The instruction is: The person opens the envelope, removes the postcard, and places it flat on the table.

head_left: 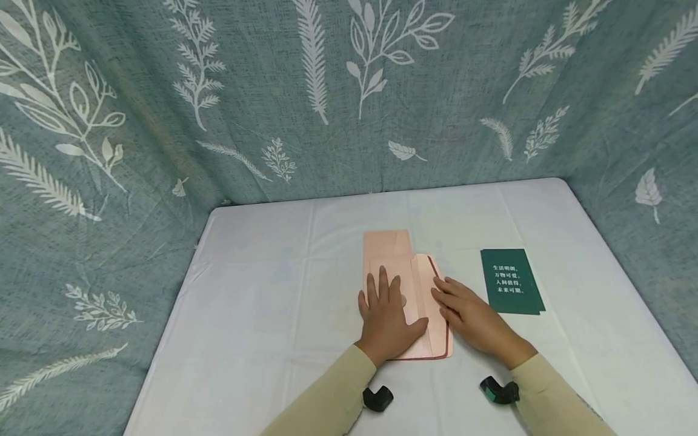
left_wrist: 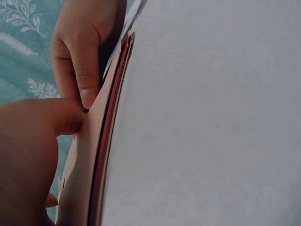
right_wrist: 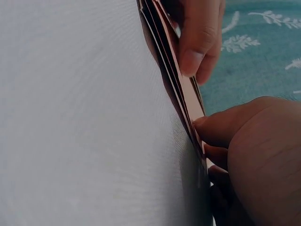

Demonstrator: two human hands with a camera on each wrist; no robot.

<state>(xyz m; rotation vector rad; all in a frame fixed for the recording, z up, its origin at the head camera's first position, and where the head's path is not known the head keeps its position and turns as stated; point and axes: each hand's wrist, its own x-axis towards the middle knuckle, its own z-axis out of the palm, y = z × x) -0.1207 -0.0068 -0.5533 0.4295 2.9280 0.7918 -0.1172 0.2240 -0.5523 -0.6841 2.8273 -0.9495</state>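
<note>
A pale pink envelope (head_left: 386,243), its flap extended toward the back, lies over pink layers with a dark red edge (head_left: 449,345). My left hand (head_left: 386,321) rests on the envelope with its fingers spread and thumb out to the right. At the right side, the fingertips of my right hand (head_left: 474,318) touch the edge of the pink layers. Seen from the left wrist, the pink and dark red layers (left_wrist: 101,136) form a thin stack on the table. The right wrist view shows the same stack (right_wrist: 190,96) beside both hands' fingers.
Dark green cards (head_left: 512,281) with white lettering overlap to the right of my right hand. A white cloth covers the table (head_left: 262,284). Behind and at the sides hangs a blue-green curtain (head_left: 338,151) with a white leaf pattern. Each wrist wears a small black device (head_left: 378,399).
</note>
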